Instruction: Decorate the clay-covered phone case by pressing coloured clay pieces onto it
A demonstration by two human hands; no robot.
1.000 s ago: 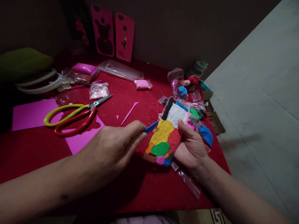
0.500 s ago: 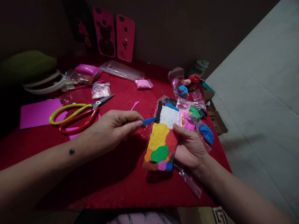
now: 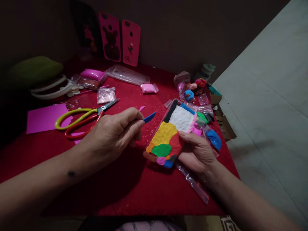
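Observation:
In my right hand (image 3: 198, 149) is a phone case (image 3: 163, 134), thumb on its front and fingers behind. Patches of coloured clay cover it: white, yellow, red, green, black, blue, orange and pink. My left hand (image 3: 120, 131) pinches a small blue modelling knife (image 3: 149, 117), whose pointed tip stands a little left of the case and apart from it. Beside my left wrist lie scissors (image 3: 90, 117) with one yellow and one red handle, blades apart.
Bags of clay, including a blue one (image 3: 213, 139), lie at the right edge. A clear case (image 3: 127, 75) rests farther back. Two pink cases lean on the wall, one with a bear (image 3: 111, 40). A pink sheet (image 3: 47, 118) lies left. Cardboard boxes (image 3: 226, 126) stand beyond the table's right edge.
My left hand has drawn the blue knife back from the black clay strip, up and left. My right hand has tilted the phone case so its top leans farther right.

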